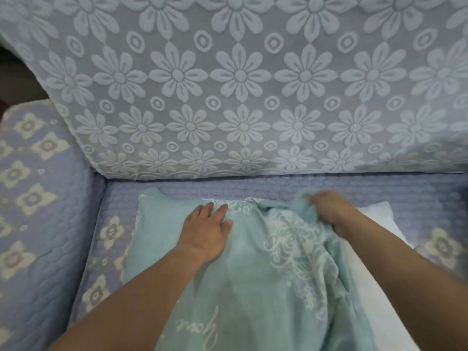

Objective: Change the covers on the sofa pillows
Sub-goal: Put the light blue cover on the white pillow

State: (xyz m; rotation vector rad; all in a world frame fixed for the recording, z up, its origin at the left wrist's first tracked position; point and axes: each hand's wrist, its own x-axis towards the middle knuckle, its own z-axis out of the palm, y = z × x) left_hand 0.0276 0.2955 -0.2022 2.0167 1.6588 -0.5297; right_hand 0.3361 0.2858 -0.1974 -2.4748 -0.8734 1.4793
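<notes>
Your left hand [206, 230] lies flat on the cover [253, 274], fingers straight and pressing it down onto the pillow [374, 262]. Your right hand [326, 210] is blurred, but its grip bunches a fold of the cover at the pillow's far edge. The teal cover drapes over most of the pillow, whose white corner shows bare to the right of it. The pillow lies on the sofa [177, 191] seat, near the flowered backrest [240, 84].
</notes>
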